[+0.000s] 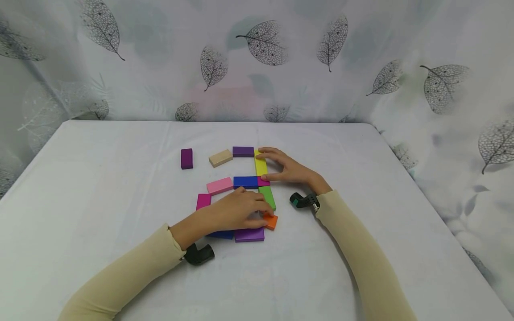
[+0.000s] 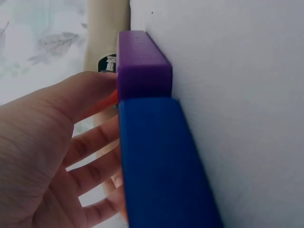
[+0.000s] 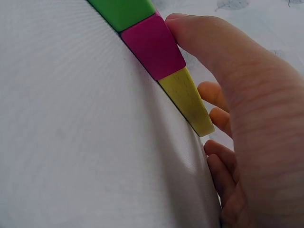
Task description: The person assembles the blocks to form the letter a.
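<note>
My left hand point(image 1: 237, 209) pinches an orange block point(image 1: 272, 222) between thumb and fingertips. That block lies between a green block point(image 1: 267, 197) and a purple block point(image 1: 249, 235). In the left wrist view the thumb lies beside the purple block point(image 2: 145, 80), and a blue block point(image 2: 161, 161) stands nearer the camera. My right hand point(image 1: 291, 168) spans a yellow block point(image 1: 260, 164), its fingers near the far end. The right thumb touches a small magenta block point(image 3: 154, 47) beyond the near end of the yellow block point(image 3: 187, 102).
A dark violet block point(image 1: 242, 152), a beige block point(image 1: 220, 158), a blue block point(image 1: 245, 182), a pink block point(image 1: 220, 186) and a magenta block point(image 1: 203, 200) lie in the same arrangement. A maroon block point(image 1: 186, 158) sits apart at left on the white tablecloth point(image 1: 120, 178).
</note>
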{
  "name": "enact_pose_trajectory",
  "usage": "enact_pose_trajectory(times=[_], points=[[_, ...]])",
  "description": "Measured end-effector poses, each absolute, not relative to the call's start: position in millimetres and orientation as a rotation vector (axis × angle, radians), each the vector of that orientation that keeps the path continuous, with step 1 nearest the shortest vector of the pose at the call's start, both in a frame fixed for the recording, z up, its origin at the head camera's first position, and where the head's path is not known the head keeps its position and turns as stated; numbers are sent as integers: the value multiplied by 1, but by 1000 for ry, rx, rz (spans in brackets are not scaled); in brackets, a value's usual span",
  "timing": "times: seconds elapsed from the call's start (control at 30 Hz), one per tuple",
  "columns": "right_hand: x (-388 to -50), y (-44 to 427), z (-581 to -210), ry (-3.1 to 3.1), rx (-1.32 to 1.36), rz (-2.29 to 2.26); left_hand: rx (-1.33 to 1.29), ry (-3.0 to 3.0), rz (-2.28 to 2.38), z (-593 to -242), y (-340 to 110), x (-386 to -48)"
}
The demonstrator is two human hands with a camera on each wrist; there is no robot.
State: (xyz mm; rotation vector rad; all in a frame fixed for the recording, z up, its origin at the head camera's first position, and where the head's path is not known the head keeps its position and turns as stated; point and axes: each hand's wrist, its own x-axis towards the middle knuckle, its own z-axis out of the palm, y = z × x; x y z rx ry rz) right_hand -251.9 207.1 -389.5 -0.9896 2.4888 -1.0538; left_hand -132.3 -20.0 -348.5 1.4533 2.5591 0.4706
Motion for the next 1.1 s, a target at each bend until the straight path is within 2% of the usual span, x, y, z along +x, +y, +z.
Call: enact_pose_trajectory(times=[0.67,1.1], points=[[-251,207,-388,2499,-989,-1040,1469,2613,549,-343,-35,-134],[-251,206,-388,2497,-958,-1031,1341,2745,581,-342,-62,-147]])
